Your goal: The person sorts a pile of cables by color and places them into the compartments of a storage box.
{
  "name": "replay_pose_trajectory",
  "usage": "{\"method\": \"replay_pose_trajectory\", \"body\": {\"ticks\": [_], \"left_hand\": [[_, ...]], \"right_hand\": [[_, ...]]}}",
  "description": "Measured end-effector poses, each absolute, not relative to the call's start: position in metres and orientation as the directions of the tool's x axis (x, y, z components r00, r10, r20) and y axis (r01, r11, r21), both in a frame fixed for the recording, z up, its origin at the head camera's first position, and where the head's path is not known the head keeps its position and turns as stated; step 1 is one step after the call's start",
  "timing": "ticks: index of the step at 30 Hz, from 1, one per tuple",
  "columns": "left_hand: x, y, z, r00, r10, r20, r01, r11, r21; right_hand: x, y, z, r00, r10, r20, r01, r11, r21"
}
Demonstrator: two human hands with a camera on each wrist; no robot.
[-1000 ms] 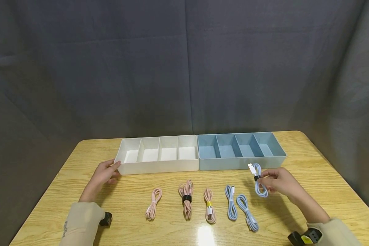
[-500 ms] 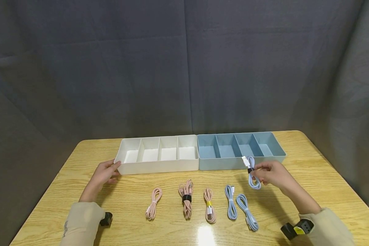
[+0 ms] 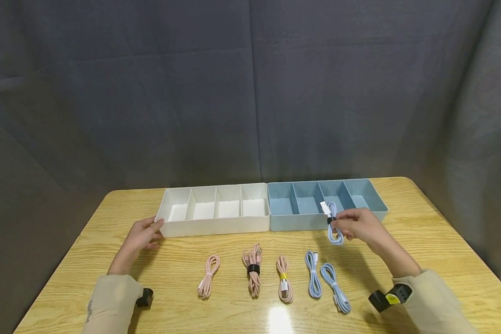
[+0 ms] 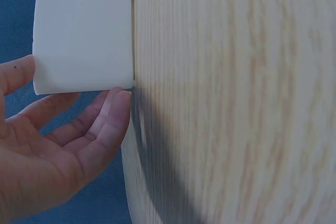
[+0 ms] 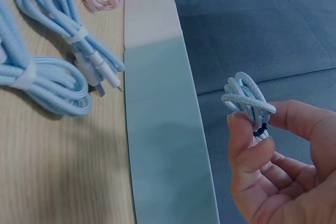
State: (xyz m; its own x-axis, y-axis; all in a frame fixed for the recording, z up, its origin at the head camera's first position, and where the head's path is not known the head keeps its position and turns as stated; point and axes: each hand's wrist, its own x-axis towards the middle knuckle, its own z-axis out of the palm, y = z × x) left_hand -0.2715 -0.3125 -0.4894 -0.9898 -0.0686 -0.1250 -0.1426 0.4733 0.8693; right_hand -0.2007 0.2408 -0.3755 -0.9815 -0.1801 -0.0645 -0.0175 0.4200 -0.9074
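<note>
My right hand (image 3: 359, 226) pinches a coiled light-blue USB cable (image 3: 336, 236), bound with a black strap, its white plug pointing up and left. This bundle is held up at the front wall of the blue divided box (image 3: 294, 222); its loops (image 5: 247, 98) show between thumb and fingers in the right wrist view. My left hand (image 3: 141, 237) rests against the left end of the white divided box (image 3: 217, 227). In the left wrist view, the thumb touches the upper corner of the white box (image 4: 84, 30) and the relaxed fingers lie along its end.
Three pink cable bundles lie on the wooden table: one at left (image 3: 208, 277), one with a black strap (image 3: 253, 270), one with a yellow tie (image 3: 285, 280). Two light-blue cables (image 3: 313, 274), (image 3: 336, 288) lie right of them. A dark curtain (image 3: 250, 93) hangs behind.
My right hand has moved left and away from me, bringing the light-blue cable from in front of the blue box up to its front rim. The left hand stays put.
</note>
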Motion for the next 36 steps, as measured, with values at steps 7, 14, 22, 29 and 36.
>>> {"method": "replay_pose_trajectory", "body": {"ticks": [7, 14, 22, 29, 36], "left_hand": [[-0.272, -0.314, -0.493, -0.989, -0.069, -0.128, -0.146, 0.480, 0.865], [-0.256, -0.301, -0.463, -0.987, -0.056, -0.153, -0.162, 0.448, 0.880], [-0.232, -0.280, -0.425, -0.981, -0.059, -0.184, -0.191, 0.435, 0.880], [-0.229, -0.279, -0.421, -0.981, -0.052, -0.189, -0.192, 0.446, 0.874], [-0.245, -0.295, -0.450, -0.984, -0.064, -0.167, -0.179, 0.402, 0.898]], "right_hand": [[-0.212, 0.233, -0.371, -0.981, -0.186, -0.062, -0.014, 0.382, -0.924], [-0.221, 0.226, -0.367, -0.985, -0.148, -0.092, 0.023, 0.415, -0.909], [-0.229, 0.220, -0.366, -0.983, -0.159, -0.088, 0.016, 0.410, -0.912], [-0.239, 0.214, -0.363, -0.982, -0.165, -0.091, 0.021, 0.383, -0.923], [-0.250, 0.203, -0.362, -0.985, -0.144, -0.094, 0.035, 0.371, -0.928]]}}
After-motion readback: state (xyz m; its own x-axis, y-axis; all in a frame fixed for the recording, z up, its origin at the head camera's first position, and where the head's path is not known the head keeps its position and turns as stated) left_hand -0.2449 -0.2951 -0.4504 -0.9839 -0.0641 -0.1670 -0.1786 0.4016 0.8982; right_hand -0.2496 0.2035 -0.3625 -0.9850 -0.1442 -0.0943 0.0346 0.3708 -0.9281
